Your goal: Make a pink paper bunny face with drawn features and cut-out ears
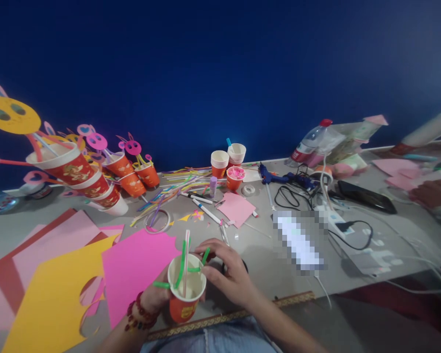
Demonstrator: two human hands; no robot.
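A red paper cup (183,310) with a white inside stands near the table's front edge. My left hand (157,295), with beaded bracelets at the wrist, is wrapped round the cup's left side; some of its fingers are hidden behind the cup. A striped straw (186,264) rises from inside the cup. Bent green pipe cleaners (181,267) stick out over the rim on both sides. At the cup's right rim, my right hand (230,272) has its thumb and fingers closed around the right-hand green end.
Coloured paper sheets (139,264) lie at left, before finished cup figures (132,181). Pipe cleaners (176,181), pens (208,211), stacked cups (219,162) and a glue gun (272,175) lie behind. Cables, a lit phone (297,242) and another person's hand (435,196) are at right.
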